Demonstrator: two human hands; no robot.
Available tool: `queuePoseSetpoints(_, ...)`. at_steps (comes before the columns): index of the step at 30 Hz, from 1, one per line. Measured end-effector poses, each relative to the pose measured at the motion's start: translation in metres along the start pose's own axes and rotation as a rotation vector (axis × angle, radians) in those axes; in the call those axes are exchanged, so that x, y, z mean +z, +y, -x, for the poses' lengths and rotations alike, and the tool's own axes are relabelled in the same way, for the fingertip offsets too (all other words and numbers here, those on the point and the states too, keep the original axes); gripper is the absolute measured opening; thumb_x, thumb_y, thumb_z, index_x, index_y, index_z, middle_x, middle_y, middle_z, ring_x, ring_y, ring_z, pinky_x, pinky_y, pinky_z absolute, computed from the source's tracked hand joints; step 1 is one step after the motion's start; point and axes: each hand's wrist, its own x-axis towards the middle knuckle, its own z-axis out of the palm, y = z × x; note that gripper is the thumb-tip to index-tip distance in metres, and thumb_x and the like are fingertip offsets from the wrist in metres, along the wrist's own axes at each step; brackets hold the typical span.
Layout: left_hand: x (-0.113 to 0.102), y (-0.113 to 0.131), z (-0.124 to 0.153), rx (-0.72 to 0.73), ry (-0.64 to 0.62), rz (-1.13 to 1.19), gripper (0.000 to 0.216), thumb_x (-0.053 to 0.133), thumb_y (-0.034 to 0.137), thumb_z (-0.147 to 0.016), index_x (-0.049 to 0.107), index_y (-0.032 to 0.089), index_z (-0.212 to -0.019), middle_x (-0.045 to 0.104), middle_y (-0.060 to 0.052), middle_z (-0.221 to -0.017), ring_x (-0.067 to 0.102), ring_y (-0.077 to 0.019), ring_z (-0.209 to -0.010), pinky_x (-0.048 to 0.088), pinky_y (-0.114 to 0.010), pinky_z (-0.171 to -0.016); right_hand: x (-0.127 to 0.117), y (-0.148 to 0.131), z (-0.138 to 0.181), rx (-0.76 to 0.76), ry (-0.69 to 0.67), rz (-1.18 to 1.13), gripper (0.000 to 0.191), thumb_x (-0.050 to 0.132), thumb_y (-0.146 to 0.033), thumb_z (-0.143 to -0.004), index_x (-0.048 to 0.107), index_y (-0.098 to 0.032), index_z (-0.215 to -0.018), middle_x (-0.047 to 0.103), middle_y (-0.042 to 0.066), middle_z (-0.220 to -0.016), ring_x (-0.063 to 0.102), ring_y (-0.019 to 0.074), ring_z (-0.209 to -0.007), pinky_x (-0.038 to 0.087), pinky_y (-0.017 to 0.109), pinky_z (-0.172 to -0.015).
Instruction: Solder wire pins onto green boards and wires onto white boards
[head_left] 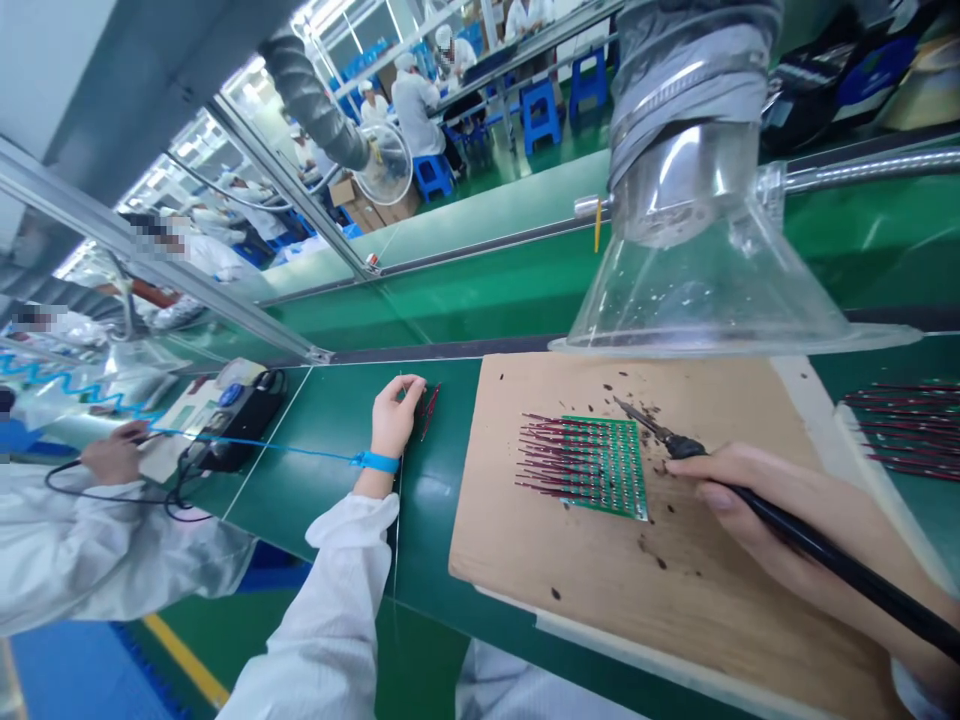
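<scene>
My right hand (780, 510) grips a soldering iron (686, 447) like a pen, its tip over the scorched board just right of a green circuit board panel (622, 465). Rows of solder pads cover the panel, and several dark red wires (544, 460) stick out from its left side. Off to the left, my left hand (395, 415) is closed in a pinch on the green bench, with a blue wrist strap (377, 461) at the wrist. A few loose red wires (430, 412) lie at its fingertips; whatever is between the fingers is too small to make out.
The panel lies on a brown board (510, 560) with burn marks. A clear fume hood (705, 290) hangs low above its far edge. More wired panels (911, 425) lie at right. At left are a black device (240, 420) and a co-worker's hand (116, 453).
</scene>
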Motion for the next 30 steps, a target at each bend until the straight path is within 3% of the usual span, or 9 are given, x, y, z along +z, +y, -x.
queuePoseSetpoints(4,-0.001,-0.004,-0.001,-0.015,0.011,0.020,0.033,0.064,0.048,-0.094,0.075,0.017,-0.095,0.074,-0.005,-0.091,0.068,-0.0207,-0.089,0.052,-0.031,-0.089,0.002,0.005,0.001,0.035,0.002,0.014,0.019,0.055,-0.033,-0.102,0.071,-0.032,-0.113,0.079,0.000,-0.094,0.079,0.0175,-0.078,0.060,0.024,-0.063)
queuePoseSetpoints(14,0.000,-0.007,-0.001,-0.113,0.027,0.011,0.038,0.069,0.051,-0.090,0.079,0.016,-0.101,0.078,-0.007,-0.089,0.070,-0.0218,-0.084,0.055,-0.032,-0.080,0.001,0.006,-0.002,0.047,0.058,0.092,0.020,0.052,-0.040,-0.105,0.070,-0.033,-0.109,0.080,-0.002,-0.093,0.079,0.0148,-0.075,0.059,0.023,-0.061)
queuePoseSetpoints(19,-0.001,-0.004,-0.001,-0.117,0.033,0.017,0.035,0.069,0.051,-0.090,0.075,0.017,-0.095,0.078,-0.006,-0.088,0.069,-0.0203,-0.081,0.053,-0.030,-0.076,0.002,0.005,-0.004,0.037,0.057,0.090,0.021,0.052,-0.040,-0.105,0.071,-0.032,-0.109,0.079,-0.002,-0.093,0.078,0.0132,-0.075,0.058,0.023,-0.066)
queuePoseSetpoints(22,-0.003,0.004,0.002,-0.104,0.009,0.033,0.036,0.060,0.054,-0.096,0.068,0.019,-0.094,0.076,-0.005,-0.088,0.066,-0.0178,-0.075,0.051,-0.028,-0.070,0.004,0.007,-0.001,0.061,0.037,0.053,0.021,0.052,-0.039,-0.105,0.071,-0.033,-0.111,0.079,-0.002,-0.095,0.077,0.0127,-0.078,0.057,0.022,-0.069)
queuePoseSetpoints(26,0.004,0.029,0.015,-0.069,-0.108,0.103,0.041,0.044,0.061,-0.103,0.055,0.022,-0.099,0.072,-0.001,-0.074,0.051,-0.0132,-0.052,0.042,-0.026,-0.055,0.007,0.011,0.006,0.165,0.010,0.005,0.022,0.053,-0.037,-0.105,0.072,-0.030,-0.114,0.078,0.002,-0.100,0.076,0.0169,-0.084,0.057,0.027,-0.074)
queuePoseSetpoints(30,0.023,0.070,0.041,-0.006,-0.411,0.244,0.039,0.048,0.062,-0.103,0.051,0.024,-0.098,0.054,0.007,-0.053,0.042,-0.0126,-0.045,0.036,-0.025,-0.051,0.009,0.008,0.003,0.161,-0.013,-0.057,0.022,0.053,-0.034,-0.105,0.071,-0.028,-0.115,0.077,0.004,-0.102,0.075,0.0188,-0.089,0.058,0.030,-0.082)
